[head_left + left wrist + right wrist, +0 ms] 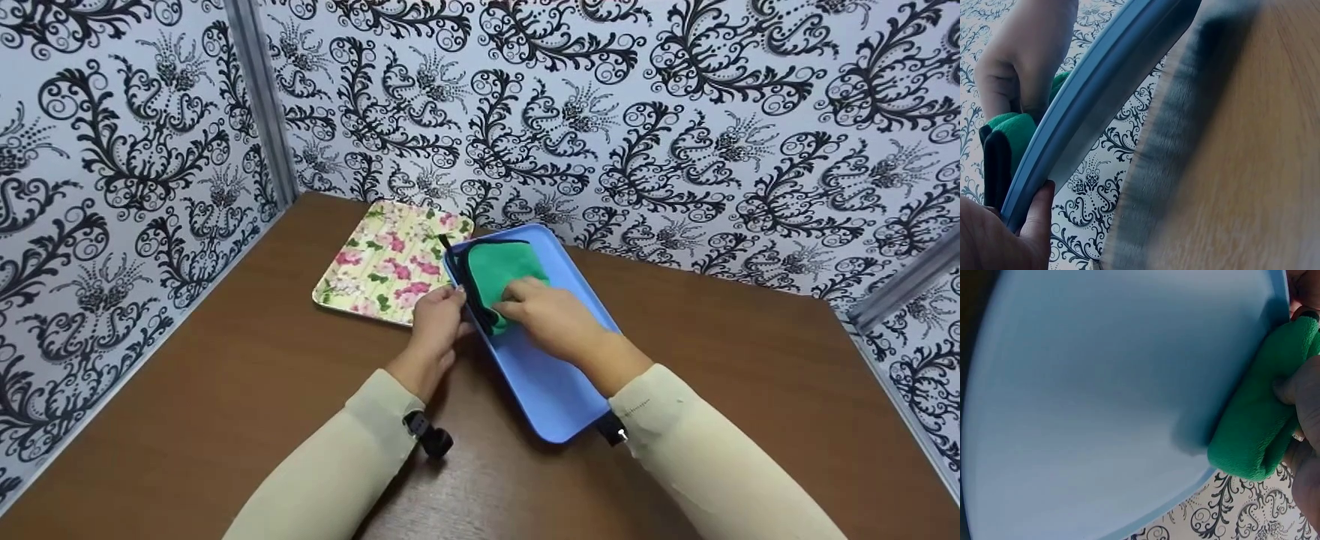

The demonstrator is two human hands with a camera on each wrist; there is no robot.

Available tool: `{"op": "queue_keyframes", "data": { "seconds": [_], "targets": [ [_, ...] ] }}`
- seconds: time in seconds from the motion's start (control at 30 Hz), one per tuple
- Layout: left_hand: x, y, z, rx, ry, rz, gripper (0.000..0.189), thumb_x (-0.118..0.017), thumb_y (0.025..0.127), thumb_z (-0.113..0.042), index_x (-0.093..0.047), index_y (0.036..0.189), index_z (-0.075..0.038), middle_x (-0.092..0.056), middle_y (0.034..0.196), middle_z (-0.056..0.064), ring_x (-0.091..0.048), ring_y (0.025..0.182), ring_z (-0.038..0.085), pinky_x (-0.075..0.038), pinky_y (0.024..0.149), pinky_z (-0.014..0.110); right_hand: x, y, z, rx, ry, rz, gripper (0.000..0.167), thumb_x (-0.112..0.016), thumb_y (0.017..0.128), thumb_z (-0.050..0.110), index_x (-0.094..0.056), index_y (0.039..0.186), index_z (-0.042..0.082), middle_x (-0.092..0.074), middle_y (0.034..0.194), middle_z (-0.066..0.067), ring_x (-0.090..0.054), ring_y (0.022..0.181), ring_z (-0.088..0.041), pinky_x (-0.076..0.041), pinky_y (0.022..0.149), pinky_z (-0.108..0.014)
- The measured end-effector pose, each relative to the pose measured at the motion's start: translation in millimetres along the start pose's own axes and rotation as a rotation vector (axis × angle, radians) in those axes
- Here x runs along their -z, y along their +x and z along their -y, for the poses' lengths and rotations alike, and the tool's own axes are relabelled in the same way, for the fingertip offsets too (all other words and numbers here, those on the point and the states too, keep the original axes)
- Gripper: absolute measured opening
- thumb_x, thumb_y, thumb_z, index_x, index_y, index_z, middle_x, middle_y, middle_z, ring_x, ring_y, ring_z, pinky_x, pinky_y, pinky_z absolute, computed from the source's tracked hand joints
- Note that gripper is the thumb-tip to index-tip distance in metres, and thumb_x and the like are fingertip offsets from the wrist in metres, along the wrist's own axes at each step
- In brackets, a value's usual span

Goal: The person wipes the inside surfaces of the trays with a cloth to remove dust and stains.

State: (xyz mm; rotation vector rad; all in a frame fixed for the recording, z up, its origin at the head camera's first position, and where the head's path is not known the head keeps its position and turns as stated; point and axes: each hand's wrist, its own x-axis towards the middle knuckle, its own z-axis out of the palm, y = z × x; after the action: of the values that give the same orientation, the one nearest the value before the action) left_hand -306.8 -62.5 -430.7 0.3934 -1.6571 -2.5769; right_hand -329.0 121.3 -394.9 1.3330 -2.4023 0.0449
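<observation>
A blue tray [551, 390] is lifted off the table by its left rim, which my left hand [437, 326] grips. In the left wrist view the left thumb lies on the tray's side wall [1072, 121]. My right hand [559, 319] holds a folded green cloth [499, 270] with black edging against the tray's far left part. The right wrist view has the cloth [1258, 410] bunched under the fingers at the tray's rim. Part of the cloth is hidden behind the right hand.
A floral-patterned tray [386, 259] lies behind the left hand, partly covered by the blue tray. Brown table [720, 360] surface surrounds both. Patterned walls [600, 120] close off the back and sides. Each wrist wears a small black camera [431, 436].
</observation>
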Motion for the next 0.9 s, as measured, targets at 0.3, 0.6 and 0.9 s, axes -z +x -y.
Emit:
{"op": "queue_keyframes", "data": {
  "seconds": [0.3,0.6,0.9],
  "targets": [
    [-2.7,1.9,1.1,-0.002,0.020,-0.015,0.020,-0.052,0.106,-0.009,-0.063,0.090,-0.002,-0.062,0.083,0.002,-0.064,0.068,0.010,-0.055,0.059,0.024,2,-9.7,-15,0.082,-0.050,-0.016,0.034,-0.069,0.091,0.000,-0.079,0.117,0.020,-0.067,0.104,-0.001,-0.064,0.097,-0.022,-0.057,0.081,-0.035],
    [-2.1,2.1,0.4,-0.005,0.041,-0.012,0.021,-0.057,0.106,-0.014,-0.068,0.098,0.002,-0.064,0.088,0.004,-0.067,0.069,0.012,-0.058,0.063,0.025,0,-21.5,-33,0.036,-0.095,-0.009,0.028,-0.068,0.093,0.004,-0.079,0.113,0.019,-0.066,0.102,-0.001,-0.064,0.097,-0.023,-0.058,0.083,-0.036],
    [0.6,1.0,1.0,0.011,0.073,-0.017,0.021,-0.056,0.106,-0.015,-0.068,0.105,0.003,-0.063,0.095,0.007,-0.066,0.071,0.012,-0.056,0.064,0.026,-4,-32.9,-48,-0.066,-0.113,0.042,0.031,-0.065,0.093,0.000,-0.079,0.113,0.018,-0.065,0.102,-0.003,-0.062,0.097,-0.025,-0.058,0.084,-0.041]
  ]
}}
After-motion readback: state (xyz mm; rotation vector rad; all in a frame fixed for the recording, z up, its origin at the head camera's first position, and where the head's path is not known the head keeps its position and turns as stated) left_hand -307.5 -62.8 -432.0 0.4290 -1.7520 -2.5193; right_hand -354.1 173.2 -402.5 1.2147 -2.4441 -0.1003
